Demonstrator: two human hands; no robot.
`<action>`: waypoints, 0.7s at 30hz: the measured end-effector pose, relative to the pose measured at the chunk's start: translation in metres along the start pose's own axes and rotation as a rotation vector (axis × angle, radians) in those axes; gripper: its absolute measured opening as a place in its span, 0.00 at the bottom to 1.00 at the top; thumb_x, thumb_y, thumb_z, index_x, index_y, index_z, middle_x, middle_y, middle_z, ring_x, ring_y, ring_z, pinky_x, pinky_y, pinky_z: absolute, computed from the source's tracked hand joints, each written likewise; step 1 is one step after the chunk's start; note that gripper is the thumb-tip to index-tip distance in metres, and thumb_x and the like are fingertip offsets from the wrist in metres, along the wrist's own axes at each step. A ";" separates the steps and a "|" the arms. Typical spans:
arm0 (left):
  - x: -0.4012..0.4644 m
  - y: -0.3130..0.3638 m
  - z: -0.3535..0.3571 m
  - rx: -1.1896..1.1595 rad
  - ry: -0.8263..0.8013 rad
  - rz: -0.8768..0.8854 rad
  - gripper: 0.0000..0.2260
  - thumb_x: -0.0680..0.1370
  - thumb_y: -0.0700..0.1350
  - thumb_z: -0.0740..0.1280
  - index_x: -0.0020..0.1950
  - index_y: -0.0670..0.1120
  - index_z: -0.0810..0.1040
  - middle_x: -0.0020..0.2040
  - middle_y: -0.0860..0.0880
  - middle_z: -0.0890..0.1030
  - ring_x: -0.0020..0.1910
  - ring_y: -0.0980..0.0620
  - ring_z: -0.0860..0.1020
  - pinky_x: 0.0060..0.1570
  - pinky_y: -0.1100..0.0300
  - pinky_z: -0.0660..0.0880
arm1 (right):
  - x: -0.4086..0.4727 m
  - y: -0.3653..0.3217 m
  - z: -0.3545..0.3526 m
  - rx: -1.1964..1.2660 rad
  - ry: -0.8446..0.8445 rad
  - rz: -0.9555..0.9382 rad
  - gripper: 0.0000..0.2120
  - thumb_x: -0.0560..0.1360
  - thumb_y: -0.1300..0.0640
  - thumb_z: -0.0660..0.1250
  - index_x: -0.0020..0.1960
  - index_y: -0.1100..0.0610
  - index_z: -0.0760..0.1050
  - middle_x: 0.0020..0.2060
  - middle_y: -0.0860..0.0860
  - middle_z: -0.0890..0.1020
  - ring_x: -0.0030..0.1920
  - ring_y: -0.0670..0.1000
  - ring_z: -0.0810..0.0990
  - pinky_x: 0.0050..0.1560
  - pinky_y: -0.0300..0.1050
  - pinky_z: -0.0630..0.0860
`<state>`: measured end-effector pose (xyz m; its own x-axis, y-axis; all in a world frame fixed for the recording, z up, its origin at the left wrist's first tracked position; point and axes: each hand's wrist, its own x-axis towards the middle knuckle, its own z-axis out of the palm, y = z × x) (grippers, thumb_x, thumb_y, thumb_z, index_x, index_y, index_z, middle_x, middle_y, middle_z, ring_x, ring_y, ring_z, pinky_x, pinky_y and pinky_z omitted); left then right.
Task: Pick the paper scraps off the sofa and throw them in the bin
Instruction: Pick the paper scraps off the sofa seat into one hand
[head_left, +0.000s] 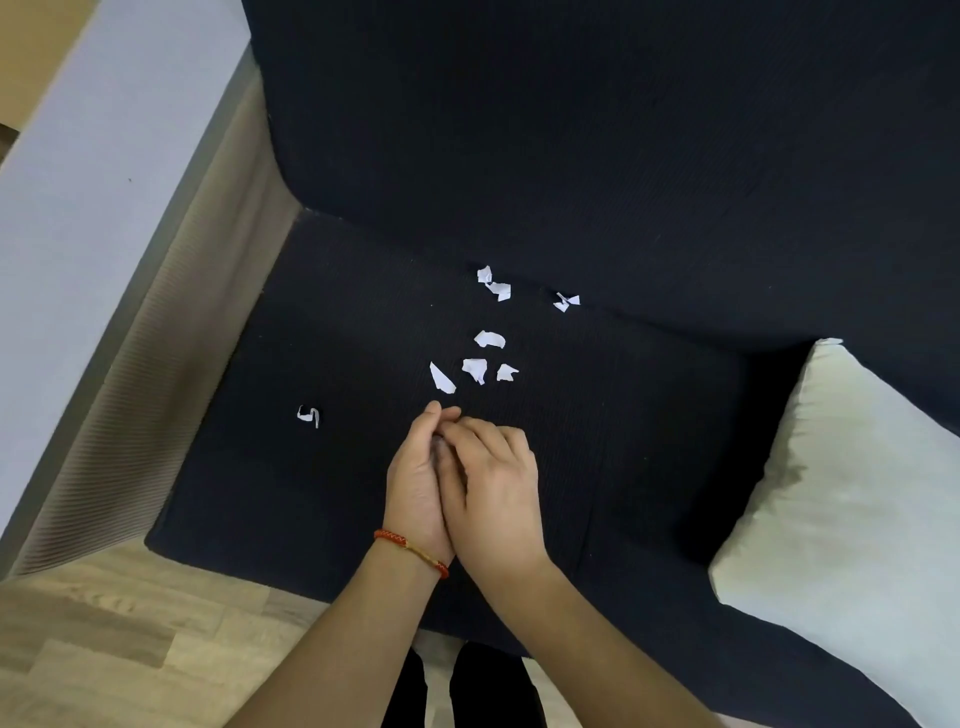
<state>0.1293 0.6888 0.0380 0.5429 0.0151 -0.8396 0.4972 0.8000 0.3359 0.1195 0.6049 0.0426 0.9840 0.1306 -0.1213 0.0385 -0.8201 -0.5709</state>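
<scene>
Several white paper scraps lie on the black sofa seat (363, 322). A tight group of them (475, 370) sits just beyond my fingertips, one pair (494, 285) and another scrap (565, 302) lie near the backrest, and a lone curled one (309, 416) is off to the left. My left hand (415, 483), with a red bracelet on the wrist, stands on edge and is cupped against my right hand (493, 493). My right fingers curl into the left palm. A pale bit shows between the two hands; what they hold is hidden. No bin is in view.
A pale cushion (852, 499) leans on the sofa at the right. The beige ribbed sofa arm (156, 364) runs along the left, with a grey wall (93, 182) behind it. Wooden floor (104, 649) lies in front, where my dark trouser legs (467, 691) stand.
</scene>
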 end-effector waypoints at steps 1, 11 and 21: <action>-0.001 0.000 -0.001 -0.018 -0.008 -0.008 0.12 0.78 0.55 0.73 0.53 0.48 0.85 0.51 0.46 0.85 0.53 0.47 0.84 0.60 0.50 0.80 | -0.002 -0.001 0.002 0.000 0.013 0.009 0.16 0.85 0.50 0.58 0.65 0.49 0.82 0.61 0.43 0.82 0.61 0.48 0.77 0.65 0.50 0.74; -0.007 0.001 -0.017 -0.113 -0.119 -0.033 0.18 0.80 0.55 0.71 0.67 0.50 0.83 0.62 0.49 0.85 0.63 0.53 0.82 0.67 0.53 0.75 | -0.014 -0.009 0.001 0.134 -0.103 -0.018 0.30 0.86 0.43 0.45 0.82 0.56 0.64 0.79 0.45 0.69 0.83 0.42 0.53 0.84 0.58 0.45; -0.009 0.017 -0.028 -0.318 -0.112 -0.024 0.08 0.78 0.51 0.69 0.43 0.50 0.86 0.43 0.50 0.82 0.37 0.55 0.82 0.31 0.62 0.81 | 0.033 0.076 -0.015 0.260 0.170 0.386 0.16 0.84 0.55 0.63 0.71 0.55 0.74 0.66 0.48 0.74 0.66 0.49 0.76 0.70 0.52 0.74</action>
<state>0.1139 0.7187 0.0394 0.6132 -0.0576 -0.7878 0.2845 0.9465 0.1522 0.1574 0.5390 0.0073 0.9330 -0.2664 -0.2420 -0.3582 -0.6214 -0.6968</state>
